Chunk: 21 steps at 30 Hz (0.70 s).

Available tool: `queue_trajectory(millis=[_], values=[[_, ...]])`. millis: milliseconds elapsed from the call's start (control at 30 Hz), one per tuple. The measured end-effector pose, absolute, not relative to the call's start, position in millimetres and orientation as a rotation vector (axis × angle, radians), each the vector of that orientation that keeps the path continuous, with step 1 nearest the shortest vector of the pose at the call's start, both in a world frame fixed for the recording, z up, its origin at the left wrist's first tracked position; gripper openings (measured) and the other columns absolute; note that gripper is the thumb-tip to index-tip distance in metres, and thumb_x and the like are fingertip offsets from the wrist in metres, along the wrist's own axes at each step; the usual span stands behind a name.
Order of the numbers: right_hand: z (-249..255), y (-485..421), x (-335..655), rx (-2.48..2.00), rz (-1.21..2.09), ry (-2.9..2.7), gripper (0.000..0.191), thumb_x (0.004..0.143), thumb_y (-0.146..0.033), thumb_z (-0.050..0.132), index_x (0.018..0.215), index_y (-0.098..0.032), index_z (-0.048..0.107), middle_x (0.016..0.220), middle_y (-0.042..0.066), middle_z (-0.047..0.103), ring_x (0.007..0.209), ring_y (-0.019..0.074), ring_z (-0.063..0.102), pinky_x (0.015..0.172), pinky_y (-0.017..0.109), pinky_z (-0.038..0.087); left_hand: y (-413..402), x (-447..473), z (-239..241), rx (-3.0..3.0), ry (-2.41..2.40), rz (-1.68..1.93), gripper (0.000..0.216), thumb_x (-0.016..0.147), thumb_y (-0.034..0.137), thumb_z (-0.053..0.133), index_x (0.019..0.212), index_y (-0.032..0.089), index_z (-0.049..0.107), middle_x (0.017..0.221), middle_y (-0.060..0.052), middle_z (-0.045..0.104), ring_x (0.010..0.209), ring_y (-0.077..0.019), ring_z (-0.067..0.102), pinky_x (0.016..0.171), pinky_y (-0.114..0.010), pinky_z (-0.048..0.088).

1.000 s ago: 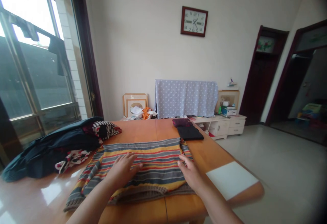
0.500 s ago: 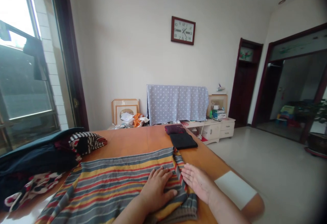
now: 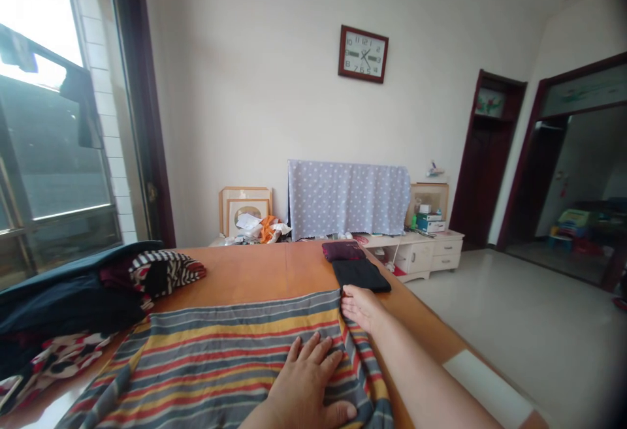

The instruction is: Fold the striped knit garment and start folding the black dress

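A striped sweater [image 3: 220, 350] in grey, yellow and red lies spread across the wooden table [image 3: 255, 269]. My left hand [image 3: 306, 386] rests flat on its right part, fingers stretched out and holding nothing. My right hand [image 3: 360, 306] reaches to the sweater's far right corner and touches the fabric edge there; its fingers curl down onto the cloth, and whether they pinch it is hidden. Just beyond that hand lies a folded black garment [image 3: 361, 275] with a folded maroon one [image 3: 343, 250] behind it.
A heap of dark and patterned clothes [image 3: 73, 305] fills the table's left side. A white sheet [image 3: 487, 386] lies at the right table edge. Behind the table stand a low white cabinet [image 3: 421, 253], a dotted cloth [image 3: 349, 198], picture frames [image 3: 243, 208] and a large window [image 3: 49, 128].
My right hand has moved forward from beside the left hand to the sweater's far right corner. The left hand has slid slightly nearer and stays flat on the sweater. The view has shifted a little.
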State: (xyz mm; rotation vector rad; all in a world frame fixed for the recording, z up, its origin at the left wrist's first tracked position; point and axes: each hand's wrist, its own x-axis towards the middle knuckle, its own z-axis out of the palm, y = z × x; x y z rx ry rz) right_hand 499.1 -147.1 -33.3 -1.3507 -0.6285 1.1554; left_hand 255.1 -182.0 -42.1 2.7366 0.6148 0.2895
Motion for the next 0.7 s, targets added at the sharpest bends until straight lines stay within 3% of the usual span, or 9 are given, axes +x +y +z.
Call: queue_trajectory(millis=[167,333,567,700], values=[[-40.9,-127.2,489.5,-1.347,1.144,-0.643,0.038,0.088,-0.043,0.052,0.117,-0.019,0.056,0.094,0.012,0.072,0.083,0.0215,0.071,0.068,0.033,0.057,-172.1,257.3,-50.8,2.760,0.590,0.240,0.085,0.077,0.083,0.046,0.150,0.040,0.036,0.160,-0.003,0.031,0.147,-0.0396,0.022,0.118,-0.064,0.018],[-55.8,-117.8,490.8,-1.388,0.970,-0.686,0.053,0.086,-0.052,0.053,0.131,-0.026,0.047,0.105,0.007,0.070,0.088,0.0196,0.070,0.059,0.026,0.053,-165.1,258.9,-60.7,2.800,0.569,0.247,0.085,0.078,0.084,0.043,0.151,0.042,0.033,0.160,-0.001,0.032,0.147,-0.0390,0.024,0.117,-0.064,0.020],[-63.4,-116.3,498.8,-1.554,0.790,-0.775,0.054,0.085,-0.050,0.053,0.131,-0.020,0.050,0.116,0.012,0.067,0.102,0.0242,0.067,0.075,0.034,0.058,-166.7,259.8,-58.7,2.771,0.569,0.230,0.088,0.077,0.084,0.044,0.152,0.040,0.033,0.161,-0.004,0.030,0.147,-0.0400,0.022,0.117,-0.066,0.018],[-50.1,-128.3,496.9,-1.700,0.526,-0.943,0.053,0.087,-0.045,0.052,0.133,-0.019,0.053,0.135,0.014,0.057,0.122,0.0293,0.056,0.100,0.044,0.048,-170.4,259.2,-52.8,2.743,0.574,0.234,0.086,0.078,0.083,0.043,0.152,0.040,0.033,0.161,-0.004,0.030,0.148,-0.0392,0.021,0.117,-0.065,0.016]])
